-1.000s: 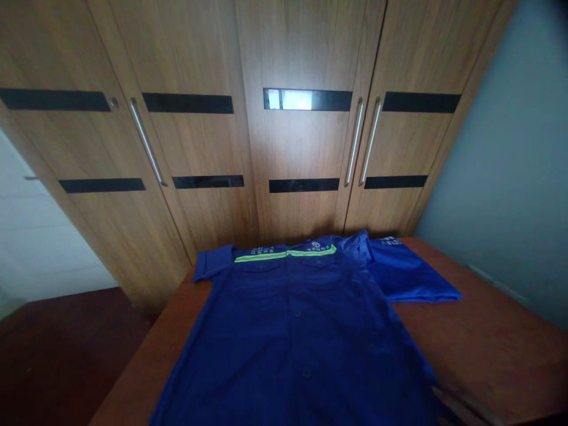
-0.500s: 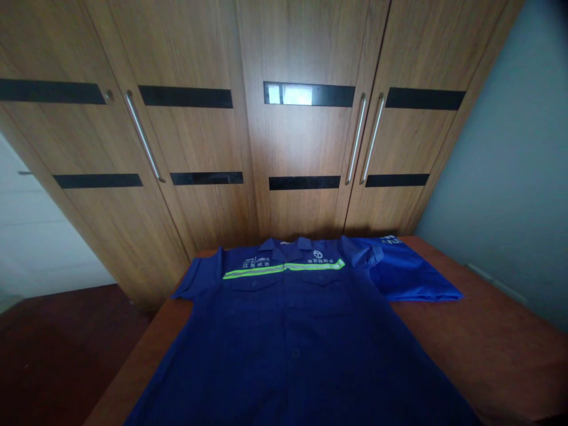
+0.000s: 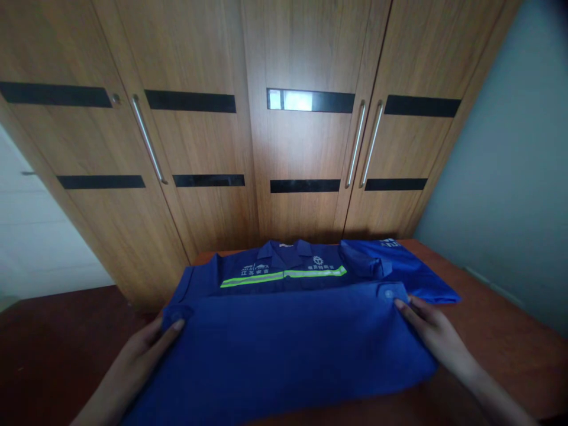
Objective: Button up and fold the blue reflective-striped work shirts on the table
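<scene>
Left hand (image 3: 148, 349) pinching the left corner of the folded-up hem of the blue work shirt (image 3: 284, 331), thumb on top, fingers under the cloth. Right hand (image 3: 432, 334) gripping the right corner likewise, fingertips on the fold edge. Shirt lying flat, front up, on the wooden table (image 3: 497, 349), lower half doubled up toward the chest, upper edge just below the reflective stripe (image 3: 284, 276).

To do the fold well: keep both corners level, keep the edge taut and parallel to the stripe, lay down without trapping wrinkles, smooth outward from the middle.

Fabric: matte woven cotton-type, soft, limp, mid blue inside face, darker front. Stripe yellow-green with silvery centre, slick-looking. White printed logos above it, collar (image 3: 284, 248) folded flat. Second blue garment (image 3: 399, 269), folded, brighter sheen, touching the shirt's right shoulder. Table reddish-brown, smooth, slightly glossy. Behind, wardrobe (image 3: 248, 148) in wood-grain laminate, black inlay bars, long metal bar handles (image 3: 357, 145). Grey wall (image 3: 510, 177) at right.
</scene>
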